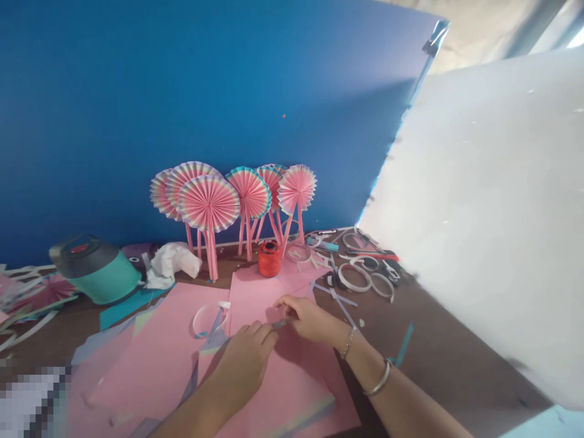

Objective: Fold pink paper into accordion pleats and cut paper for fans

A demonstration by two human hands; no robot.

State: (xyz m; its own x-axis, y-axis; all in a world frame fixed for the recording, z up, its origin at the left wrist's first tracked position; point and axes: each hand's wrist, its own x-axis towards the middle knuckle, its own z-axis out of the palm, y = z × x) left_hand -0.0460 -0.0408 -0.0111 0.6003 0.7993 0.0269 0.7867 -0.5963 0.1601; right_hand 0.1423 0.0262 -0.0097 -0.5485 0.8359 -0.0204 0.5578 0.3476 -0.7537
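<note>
My left hand (246, 356) is closed over the pink paper sheets, its fingertips on one end of a small greyish strip (279, 324). The other end meets my right hand (305, 317), whose thumb and fingers are pinched. What the strip is made of is too blurred to tell. Under both hands lie overlapping pink sheets (292, 371), some with pale rainbow edges. A loose white paper ring (210, 320) lies left of my hands. Beyond them stands a red spool of thread (269, 260).
Several pink pleated paper fans (208, 204) on paper legs stand against the blue wall (182, 79). A green and black jug (98, 271) and crumpled white paper (173, 264) are at left. Tape rings (354, 277) and scissors (390, 267) lie at right, before a white panel (497, 213).
</note>
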